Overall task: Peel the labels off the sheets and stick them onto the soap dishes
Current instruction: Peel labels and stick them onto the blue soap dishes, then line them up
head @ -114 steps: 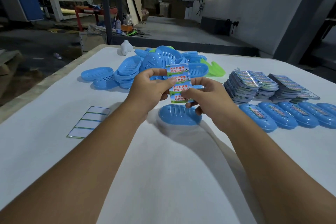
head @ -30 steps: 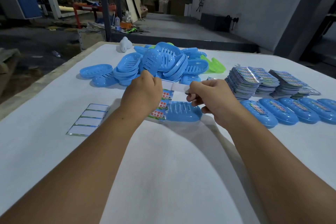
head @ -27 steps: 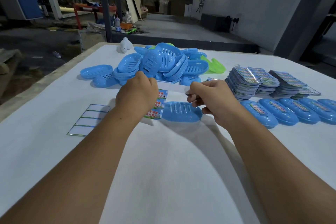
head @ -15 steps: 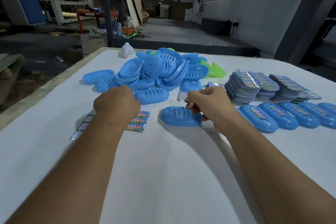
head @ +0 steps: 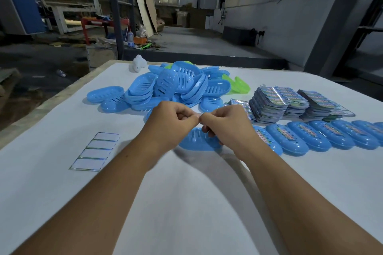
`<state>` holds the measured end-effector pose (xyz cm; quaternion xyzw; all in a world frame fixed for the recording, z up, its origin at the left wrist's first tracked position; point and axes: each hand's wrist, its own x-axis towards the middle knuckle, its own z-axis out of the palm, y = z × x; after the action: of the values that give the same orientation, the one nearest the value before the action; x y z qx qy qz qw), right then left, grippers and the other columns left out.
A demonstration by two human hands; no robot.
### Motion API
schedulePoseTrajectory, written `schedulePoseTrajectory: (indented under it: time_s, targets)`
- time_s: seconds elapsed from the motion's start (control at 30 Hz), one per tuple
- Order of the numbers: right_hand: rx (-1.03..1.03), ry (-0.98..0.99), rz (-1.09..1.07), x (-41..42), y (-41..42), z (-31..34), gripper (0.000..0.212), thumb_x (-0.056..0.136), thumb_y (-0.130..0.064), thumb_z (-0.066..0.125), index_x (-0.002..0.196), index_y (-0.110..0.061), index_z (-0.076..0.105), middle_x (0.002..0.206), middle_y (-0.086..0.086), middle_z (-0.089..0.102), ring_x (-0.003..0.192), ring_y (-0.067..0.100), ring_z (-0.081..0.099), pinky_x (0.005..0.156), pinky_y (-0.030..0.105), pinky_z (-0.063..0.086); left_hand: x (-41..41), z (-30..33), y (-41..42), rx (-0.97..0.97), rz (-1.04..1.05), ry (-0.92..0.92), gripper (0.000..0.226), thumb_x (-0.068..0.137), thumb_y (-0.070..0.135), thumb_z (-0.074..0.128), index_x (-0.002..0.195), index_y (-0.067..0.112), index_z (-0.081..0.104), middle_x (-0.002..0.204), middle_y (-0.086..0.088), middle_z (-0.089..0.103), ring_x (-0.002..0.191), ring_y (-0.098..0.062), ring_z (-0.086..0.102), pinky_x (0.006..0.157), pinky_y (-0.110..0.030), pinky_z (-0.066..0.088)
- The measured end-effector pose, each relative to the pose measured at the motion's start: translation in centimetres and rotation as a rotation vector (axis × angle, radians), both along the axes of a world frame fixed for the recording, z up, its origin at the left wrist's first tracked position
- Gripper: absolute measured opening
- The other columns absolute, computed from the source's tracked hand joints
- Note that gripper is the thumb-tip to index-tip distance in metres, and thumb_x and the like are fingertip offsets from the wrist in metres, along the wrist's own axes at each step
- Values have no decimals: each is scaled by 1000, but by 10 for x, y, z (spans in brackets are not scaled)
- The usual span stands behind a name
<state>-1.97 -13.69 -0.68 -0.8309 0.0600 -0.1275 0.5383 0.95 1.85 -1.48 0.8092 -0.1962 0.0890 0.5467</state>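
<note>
Since half a second ago the left hand (head: 173,121) has left the spent backing sheet (head: 95,151) on the bench (head: 186,203) and come back to meet the right hand (head: 224,123). Fingertips of both hands now pinch a small pale label (head: 199,114), barely visible between them, above the unlabelled blue oval plastic soap dish (head: 199,141). Likely the label is being readied for sticking down. Right of it, a row of labelled blue dishes (head: 310,136); behind, printed label-sheet stacks (head: 271,103) and a heap of bare blue dishes (head: 172,87).
</note>
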Motion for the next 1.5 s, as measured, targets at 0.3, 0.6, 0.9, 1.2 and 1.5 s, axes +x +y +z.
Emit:
schedulePoseTrajectory:
  time_s: [0.3,0.6,0.9,1.2,1.5]
  targets:
    - [-24,-13,5,2,-3,-2,24,77,-27,68,58,-13,73,57,9,70,49,15,52,47,26,39,1,-7,-2,8,17,6,9,83,27,75,77,22,78,69,-10,70,58,-10,54,61,-38,49]
    - [-150,-101,65,5,-5,-7,25,86,-24,63,66,-14,75,67,10,72,52,12,54,49,25,38,4,-5,-1,6,58,15,12,84,31,76,75,24,78,65,5,72,66,-13,68,67,-29,55]
    - [-124,-140,116,6,-3,-9,25,88,-20,56,81,-19,80,73,-1,75,59,14,62,42,22,41,5,-3,3,5,150,-19,17,80,32,77,66,23,73,47,14,54,46,-1,46,57,-23,41]
    - [-111,-80,-27,9,-17,-6,28,86,-35,76,69,-12,75,66,4,73,59,21,63,55,37,53,6,-3,3,37,154,10,19,81,31,72,67,20,71,50,10,51,51,-8,42,57,-28,42]
    - [-148,81,40,2,-29,3,36,75,-43,81,64,-10,75,75,20,72,57,20,51,46,27,38,9,-9,2,106,129,137,31,81,36,73,77,6,71,56,4,51,51,-10,41,50,-23,36]
